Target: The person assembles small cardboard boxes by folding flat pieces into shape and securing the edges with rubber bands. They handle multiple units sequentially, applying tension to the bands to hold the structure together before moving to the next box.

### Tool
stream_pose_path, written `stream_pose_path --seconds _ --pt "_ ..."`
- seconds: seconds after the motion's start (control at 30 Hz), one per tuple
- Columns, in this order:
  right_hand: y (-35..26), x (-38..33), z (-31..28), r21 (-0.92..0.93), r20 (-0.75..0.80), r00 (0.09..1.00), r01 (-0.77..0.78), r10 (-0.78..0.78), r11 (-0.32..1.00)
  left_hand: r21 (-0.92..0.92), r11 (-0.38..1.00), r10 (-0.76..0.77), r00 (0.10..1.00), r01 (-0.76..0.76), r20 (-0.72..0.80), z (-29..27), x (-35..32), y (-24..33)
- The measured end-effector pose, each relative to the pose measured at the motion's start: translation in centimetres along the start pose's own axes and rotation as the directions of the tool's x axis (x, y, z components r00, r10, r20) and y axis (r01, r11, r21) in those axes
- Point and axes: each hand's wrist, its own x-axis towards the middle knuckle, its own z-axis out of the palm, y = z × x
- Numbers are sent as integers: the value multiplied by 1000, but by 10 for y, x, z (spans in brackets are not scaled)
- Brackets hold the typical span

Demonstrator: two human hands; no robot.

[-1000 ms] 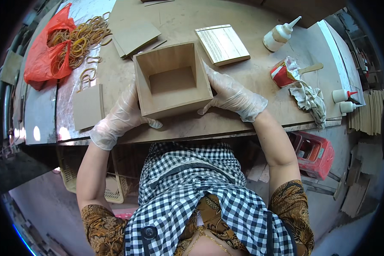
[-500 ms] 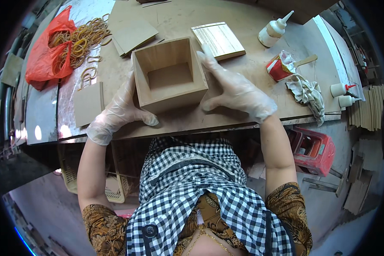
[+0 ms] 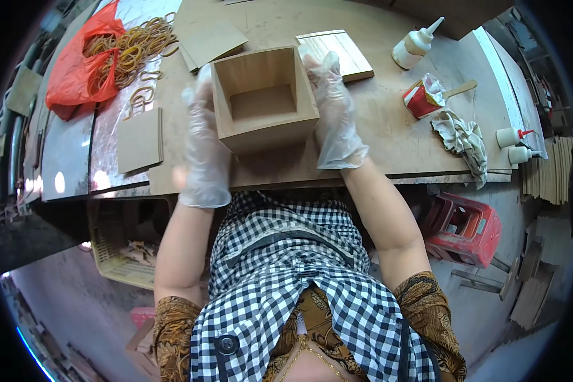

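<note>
An open-topped wooden box (image 3: 268, 134) stands at the middle of the worktable, near its front edge, with its hollow inside showing. My left hand (image 3: 207, 143), in a clear thin glove, lies along the box's left side with its fingers pointing away from me; it is somewhat blurred. Against the right side rests my right hand (image 3: 335, 111), gloved too, its fingers near the far right corner. The box sits between both hands. Just behind it, at the right, lies a pale wooden panel (image 3: 340, 52).
Rubber bands (image 3: 140, 48) spill from a red plastic bag (image 3: 76, 79) at far left. Thin boards (image 3: 140, 141) lie nearer, others (image 3: 213, 41) behind. A glue bottle (image 3: 414, 48), a red tub (image 3: 420, 99) and a rag (image 3: 461, 137) are right. A red stool (image 3: 468, 229) stands below.
Both hands have shifted from the box's near corners to lie flatter along its sides, thumbs no longer spread at the front. The whole view has shifted slightly.
</note>
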Motion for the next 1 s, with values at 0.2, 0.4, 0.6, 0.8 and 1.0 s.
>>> stream_pose_path --seconds 0.2,0.4,0.6,0.8,1.0 --pt "12 -8 -1 -112 72 980 -176 184 978 -142 974 -194 972 176 -130 -1 -8 -11" --pt "1 -19 10 -154 78 968 -223 237 962 -27 994 -113 978 110 -174 -7 -4 -20" --pt "3 -20 5 -197 48 977 -195 209 961 -97 985 -163 966 146 -201 1 -7 -16" --pt "-2 -20 12 -218 25 973 -218 229 951 -38 995 -95 978 89 -183 -3 -1 -18" --pt "4 7 14 -347 211 974 -9 88 938 121 993 45 949 -7 -312 9 -18 3"
